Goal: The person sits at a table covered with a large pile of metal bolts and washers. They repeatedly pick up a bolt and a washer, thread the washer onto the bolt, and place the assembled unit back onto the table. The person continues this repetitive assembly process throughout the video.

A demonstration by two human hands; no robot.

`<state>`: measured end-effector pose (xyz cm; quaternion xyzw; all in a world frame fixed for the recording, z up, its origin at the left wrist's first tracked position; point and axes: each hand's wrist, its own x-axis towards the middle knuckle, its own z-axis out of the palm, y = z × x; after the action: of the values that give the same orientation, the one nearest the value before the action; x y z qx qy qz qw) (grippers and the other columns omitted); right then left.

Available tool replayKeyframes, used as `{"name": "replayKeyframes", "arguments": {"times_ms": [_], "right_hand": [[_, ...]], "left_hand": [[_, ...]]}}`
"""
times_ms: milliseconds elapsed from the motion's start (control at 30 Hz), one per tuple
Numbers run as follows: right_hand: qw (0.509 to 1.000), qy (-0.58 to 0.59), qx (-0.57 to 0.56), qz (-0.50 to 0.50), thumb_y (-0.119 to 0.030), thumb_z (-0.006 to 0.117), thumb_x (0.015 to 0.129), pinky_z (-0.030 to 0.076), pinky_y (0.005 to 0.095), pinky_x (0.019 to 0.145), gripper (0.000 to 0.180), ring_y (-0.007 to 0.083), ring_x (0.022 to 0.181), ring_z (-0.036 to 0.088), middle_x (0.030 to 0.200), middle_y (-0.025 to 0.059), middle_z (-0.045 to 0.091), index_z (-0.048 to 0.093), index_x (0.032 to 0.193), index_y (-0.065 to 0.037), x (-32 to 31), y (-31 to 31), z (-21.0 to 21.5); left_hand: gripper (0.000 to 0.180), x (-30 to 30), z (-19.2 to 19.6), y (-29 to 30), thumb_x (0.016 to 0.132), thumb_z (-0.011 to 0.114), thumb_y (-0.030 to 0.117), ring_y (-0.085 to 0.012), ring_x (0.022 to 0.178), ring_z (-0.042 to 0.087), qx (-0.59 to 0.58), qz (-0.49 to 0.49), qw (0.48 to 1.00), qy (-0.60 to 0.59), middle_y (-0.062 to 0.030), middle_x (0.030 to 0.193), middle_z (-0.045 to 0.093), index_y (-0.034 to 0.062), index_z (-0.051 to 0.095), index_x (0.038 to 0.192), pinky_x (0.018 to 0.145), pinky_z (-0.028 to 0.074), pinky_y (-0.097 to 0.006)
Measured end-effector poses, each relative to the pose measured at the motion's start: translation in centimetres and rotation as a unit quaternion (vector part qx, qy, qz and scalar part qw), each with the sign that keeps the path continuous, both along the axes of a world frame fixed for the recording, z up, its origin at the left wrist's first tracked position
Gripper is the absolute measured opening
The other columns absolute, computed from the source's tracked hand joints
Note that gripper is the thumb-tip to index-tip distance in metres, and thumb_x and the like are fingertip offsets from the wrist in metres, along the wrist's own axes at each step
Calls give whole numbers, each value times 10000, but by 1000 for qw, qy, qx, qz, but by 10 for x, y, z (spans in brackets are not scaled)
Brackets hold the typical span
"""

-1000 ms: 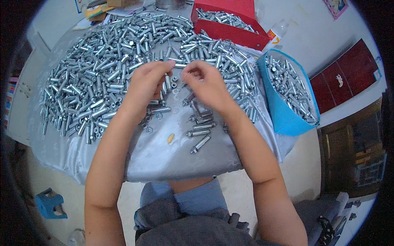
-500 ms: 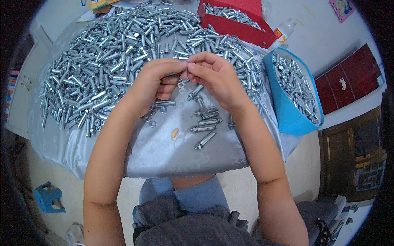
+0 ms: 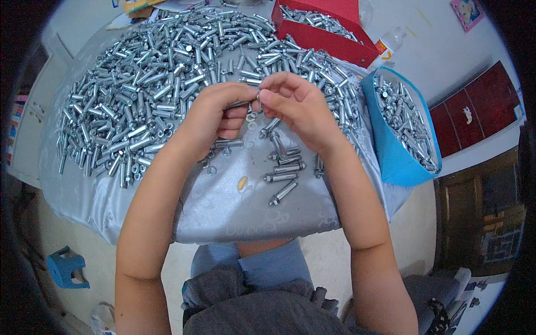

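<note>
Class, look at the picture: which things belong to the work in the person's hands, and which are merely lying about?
In the work: left hand and right hand pinching one metal bolt; bolt heap; few laid-out bolts; blue bin of bolts; red tray of bolts.

Lying about: plastic bottle; blue stool; red cabinet.

A red box of bolts stands at the surface's far edge. A blue carton of bolts sits right. A pink picture card lies top right.
</note>
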<state>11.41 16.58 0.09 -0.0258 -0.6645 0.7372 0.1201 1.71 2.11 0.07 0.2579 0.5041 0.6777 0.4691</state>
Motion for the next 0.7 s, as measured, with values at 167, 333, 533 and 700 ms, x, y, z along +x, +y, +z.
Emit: {"name": "replayKeyframes", "arguments": {"times_ms": [167, 333, 533, 700], "right_hand": [[989, 42, 113, -84, -106, 634, 773, 444, 207, 703, 152, 103, 736, 573, 811, 59, 627, 639, 880, 1, 0, -7, -2], [973, 100, 185, -96, -106, 644, 758, 435, 218, 649, 140, 99, 719, 556, 797, 49, 619, 641, 863, -13, -3, -4, -10], [943, 140, 265, -147, -105, 660, 731, 416, 230, 598, 127, 110, 660, 523, 743, 57, 587, 632, 811, -10, -5, -11, -15], [934, 135, 296, -150, -111, 676, 715, 409, 232, 587, 159, 105, 629, 493, 728, 48, 568, 633, 834, -15, -6, -6, -16]], "left_hand": [[232, 0, 0, -1, 806, 498, 278, -32, 407, 198, 10, 16, 1000, -7, 82, 510, 240, 65, 488, 714, 373, 140, -211], [242, -1, -1, 2, 808, 527, 283, -27, 411, 217, 14, 40, 997, -64, 75, 512, 284, 78, 512, 679, 381, 168, -200], [318, 2, 0, 3, 812, 561, 361, -30, 418, 235, -46, 62, 996, 40, 72, 500, 303, 94, 497, 652, 385, 180, -202], [316, 4, -1, 4, 833, 532, 408, -28, 409, 237, -78, 50, 994, 50, 86, 504, 309, 115, 516, 715, 374, 154, -210]]}}
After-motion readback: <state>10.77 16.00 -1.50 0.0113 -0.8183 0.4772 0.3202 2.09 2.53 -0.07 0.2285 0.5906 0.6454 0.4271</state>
